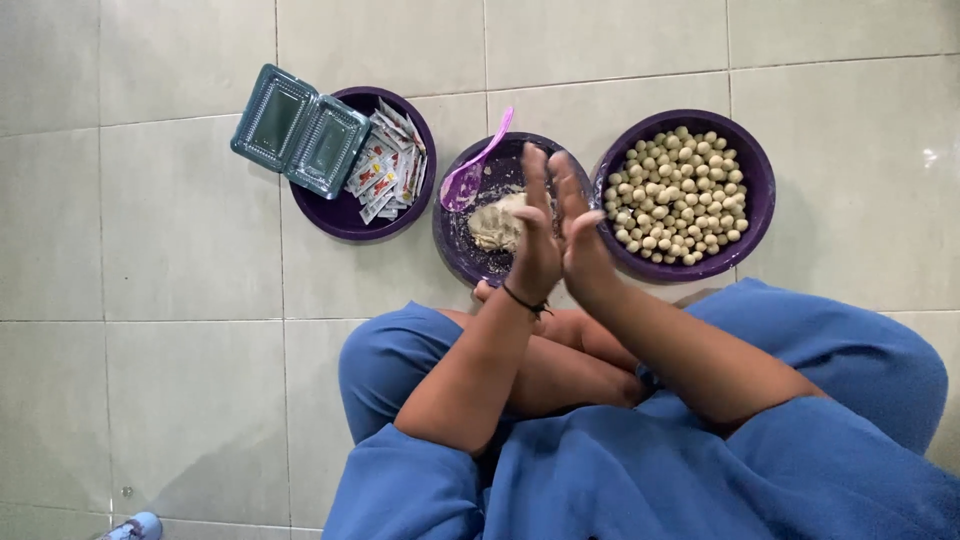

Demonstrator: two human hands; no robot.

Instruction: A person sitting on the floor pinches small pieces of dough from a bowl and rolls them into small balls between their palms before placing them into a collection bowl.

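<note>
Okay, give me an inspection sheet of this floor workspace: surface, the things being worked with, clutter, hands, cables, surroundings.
Surface: pale tiled floor with grey grout lines; the person sits on it cross-legged in blue clothing.
Job's things: middle purple bowl holds a lump of pale dough and a purple spoon; right purple bowl is full of small pale dough balls.
Clutter: left purple bowl holds small sachets; an open clear hinged container rests on its rim.
Hands: left hand and right hand are pressed palm to palm above the middle bowl; whether anything lies between them cannot be told. Dark band on the left wrist.
Cables: nothing seen.
Surroundings: a light blue object at the bottom-left edge.
</note>
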